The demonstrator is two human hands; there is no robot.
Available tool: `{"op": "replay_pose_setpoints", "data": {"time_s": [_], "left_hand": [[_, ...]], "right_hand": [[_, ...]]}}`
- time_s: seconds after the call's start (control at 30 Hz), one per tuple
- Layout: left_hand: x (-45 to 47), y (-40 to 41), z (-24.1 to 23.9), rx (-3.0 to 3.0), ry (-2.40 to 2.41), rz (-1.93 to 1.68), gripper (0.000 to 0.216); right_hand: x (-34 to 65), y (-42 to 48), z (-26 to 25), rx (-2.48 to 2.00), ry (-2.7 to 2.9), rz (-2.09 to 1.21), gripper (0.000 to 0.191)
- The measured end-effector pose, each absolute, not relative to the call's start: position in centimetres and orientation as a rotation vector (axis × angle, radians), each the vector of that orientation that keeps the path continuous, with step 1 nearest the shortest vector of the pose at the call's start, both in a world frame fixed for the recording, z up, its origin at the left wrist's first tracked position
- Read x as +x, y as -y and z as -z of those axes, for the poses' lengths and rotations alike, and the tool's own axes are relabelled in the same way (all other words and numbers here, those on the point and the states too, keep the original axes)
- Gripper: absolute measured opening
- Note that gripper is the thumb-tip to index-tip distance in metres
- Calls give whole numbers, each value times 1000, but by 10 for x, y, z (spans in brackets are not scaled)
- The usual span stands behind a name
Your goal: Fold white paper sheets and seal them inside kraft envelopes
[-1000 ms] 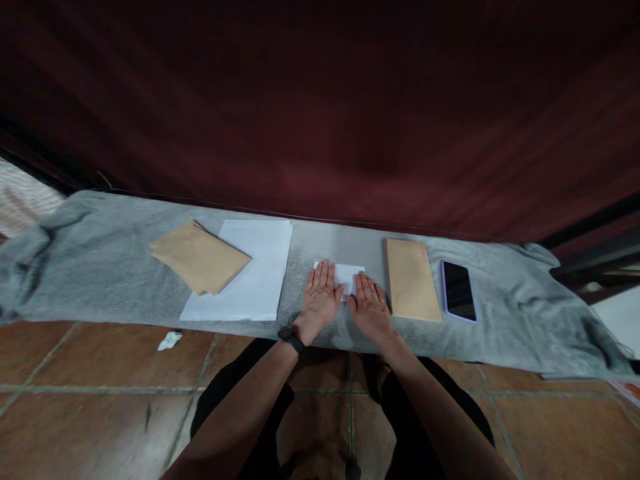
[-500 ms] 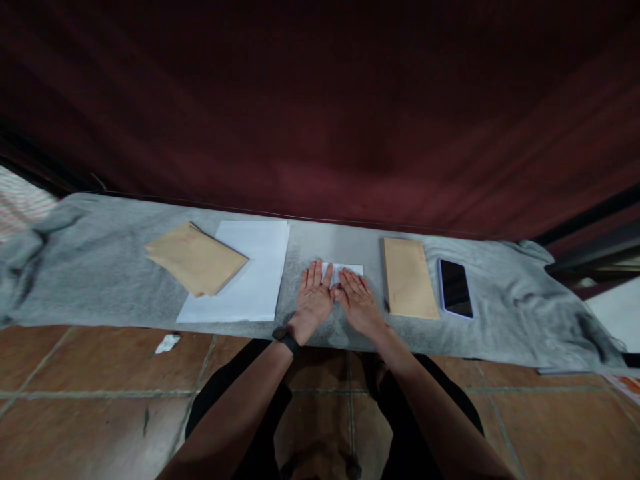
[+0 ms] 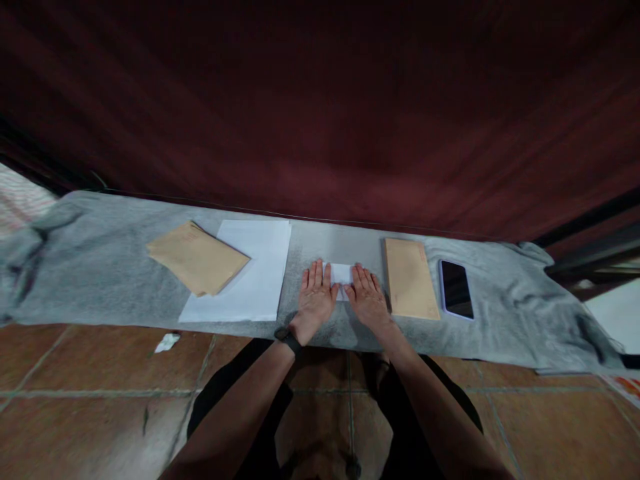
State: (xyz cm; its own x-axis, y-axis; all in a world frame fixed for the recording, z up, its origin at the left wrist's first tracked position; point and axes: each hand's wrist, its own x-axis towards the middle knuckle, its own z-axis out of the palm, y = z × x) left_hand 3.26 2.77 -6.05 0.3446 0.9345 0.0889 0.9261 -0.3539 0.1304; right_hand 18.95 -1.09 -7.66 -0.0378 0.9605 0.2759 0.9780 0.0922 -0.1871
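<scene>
A small folded piece of white paper (image 3: 341, 274) lies on the grey cloth between my two hands. My left hand (image 3: 317, 293), with a dark watch on its wrist, rests flat on the paper's left side, fingers stretched out. On the right side, my right hand (image 3: 367, 295) also lies flat, its fingers pointing away from me. Both palms face down and the thumbs reach towards each other over the paper's near part. The hands cover the paper's left and right ends.
Left of my hands, brown envelopes (image 3: 195, 259) lie fanned on a stack of white paper sheets (image 3: 265, 267). To the right are a neat pile of brown envelopes (image 3: 411, 279) and a phone (image 3: 456, 289). Grey cloth (image 3: 100, 267) covers the narrow surface; a dark red curtain (image 3: 320, 120) hangs behind.
My right hand has slid to the right, away from my left hand, uncovering more of the white paper's middle. My left hand has stayed nearly in place.
</scene>
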Motion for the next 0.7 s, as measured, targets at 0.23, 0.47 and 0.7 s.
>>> {"op": "replay_pose_setpoints", "data": {"time_s": [0.23,0.47,0.7], "left_hand": [[32,-27,63,2518,-1791,-249,64],[31,-27,56,2500,-1765,-358,59],[41,-7,55,2746,-1038,-407,54]], "right_hand": [[195,11,78,-1965,1985,143,59],[194,9,71,-2035,1976,61,55],[211,1,68,-1947,1948,-80,49]]}}
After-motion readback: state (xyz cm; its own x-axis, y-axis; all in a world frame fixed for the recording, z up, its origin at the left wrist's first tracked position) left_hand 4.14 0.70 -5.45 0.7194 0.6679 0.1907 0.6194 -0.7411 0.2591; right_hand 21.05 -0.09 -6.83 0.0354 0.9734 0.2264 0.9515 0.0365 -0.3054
